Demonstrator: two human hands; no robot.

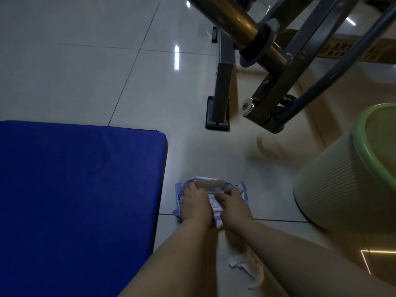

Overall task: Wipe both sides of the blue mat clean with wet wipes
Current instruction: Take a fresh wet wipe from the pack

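Now, left to right:
Blue mat (79, 189): lies flat on the floor (85, 61), just left of the pack; no wipe on it yet.
Left hand (196, 203): fingers curled over the wet wipes pack (243, 190), pressing it down; keep that hold so the pack does not lift with the sheet.
Flip lid (211, 182): stands open at the far edge of the pack.
Right hand (232, 203): fingertips pinching at the opening, seemingly on a wipe; I judge a slow, straight pull best, freeing one sheet only.
Used wipe (248, 267): crumpled on the floor near the right forearm.
Green bin (334, 185): right of the pack, handy for spent wipes.
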